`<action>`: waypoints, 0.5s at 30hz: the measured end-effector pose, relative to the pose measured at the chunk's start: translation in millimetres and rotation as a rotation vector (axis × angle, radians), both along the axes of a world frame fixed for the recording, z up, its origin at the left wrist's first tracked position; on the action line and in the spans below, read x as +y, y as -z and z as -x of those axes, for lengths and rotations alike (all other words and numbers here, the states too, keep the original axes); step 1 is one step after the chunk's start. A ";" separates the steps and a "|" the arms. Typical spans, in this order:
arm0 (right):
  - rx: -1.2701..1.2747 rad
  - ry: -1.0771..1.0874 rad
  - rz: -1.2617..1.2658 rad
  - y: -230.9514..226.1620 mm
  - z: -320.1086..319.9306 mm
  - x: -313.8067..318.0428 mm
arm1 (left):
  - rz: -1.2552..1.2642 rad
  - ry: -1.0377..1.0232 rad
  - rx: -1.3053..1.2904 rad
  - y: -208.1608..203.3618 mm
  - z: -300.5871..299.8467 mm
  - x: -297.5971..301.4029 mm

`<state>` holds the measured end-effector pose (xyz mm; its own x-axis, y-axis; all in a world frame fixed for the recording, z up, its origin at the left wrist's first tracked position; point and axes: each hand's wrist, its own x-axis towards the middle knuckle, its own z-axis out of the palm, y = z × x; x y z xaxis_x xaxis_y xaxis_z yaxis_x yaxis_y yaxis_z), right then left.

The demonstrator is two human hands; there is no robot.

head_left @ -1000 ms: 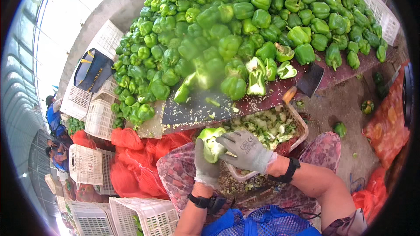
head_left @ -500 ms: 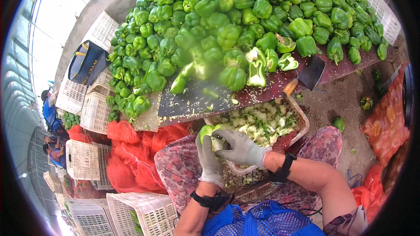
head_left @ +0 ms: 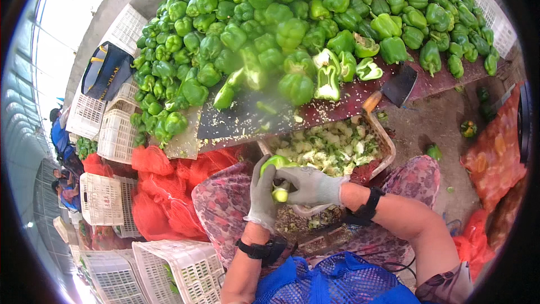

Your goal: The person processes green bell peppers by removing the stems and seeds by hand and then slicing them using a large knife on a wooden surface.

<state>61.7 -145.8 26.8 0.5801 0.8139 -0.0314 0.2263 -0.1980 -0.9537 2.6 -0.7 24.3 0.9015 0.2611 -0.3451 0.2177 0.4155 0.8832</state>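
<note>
Bright daylight, fisheye view, black vignette round the rim.
Light comes from upper left, where the sky area is blown out white. Heap of glossy green bell peppers (head_left: 292, 28) evenly lit w/ small highlights; soft shadows under the dark red table (head_left: 337, 104). Centre sharp, incl. grey-gloved hands; straight edges bend twd the rim, white plastic crates (head_left: 101, 197) at left stretched and softer.

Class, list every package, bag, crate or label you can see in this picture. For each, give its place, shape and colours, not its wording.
Dark blue bag: upper left beside the pepper heap, flat, with yellow lettering.
White plastic crates: stacked at left, latticed.
Red mesh sacks: below the table edge, bulging.
Blue mesh bag: bottom centre, on the lap.
Orange-red mesh sack: right, on the floor.
No signs or screens.
</note>
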 end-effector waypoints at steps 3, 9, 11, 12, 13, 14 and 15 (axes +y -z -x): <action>-0.045 -0.045 0.118 6.2 -4.0 -0.9 | 0.068 0.022 0.065 9.5 1.6 1.2; -0.360 -0.121 0.235 3.1 4.9 -4.3 | 0.113 -0.006 0.162 27.0 2.9 2.2; -0.396 -0.071 0.211 2.6 10.8 -4.2 | 0.217 -0.045 0.131 31.4 -0.8 4.1; -0.423 -0.036 0.213 5.1 12.8 -4.0 | 0.198 -0.071 0.147 33.2 -2.0 4.9; -0.452 0.005 0.219 7.2 13.8 -5.3 | 0.198 -0.065 0.144 40.6 -6.4 7.0; -0.456 0.006 0.217 10.2 15.7 -5.3 | 0.237 -0.070 0.154 47.8 -11.0 10.8; -0.575 0.072 0.180 13.9 17.5 -5.6 | 0.277 -0.073 0.164 54.3 -13.0 14.3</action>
<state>44.2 -151.5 12.9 0.5983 0.7831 0.1696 0.6753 -0.3789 -0.6328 15.5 13.6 -30.0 0.8100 0.1993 -0.5515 0.3086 0.6549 0.6899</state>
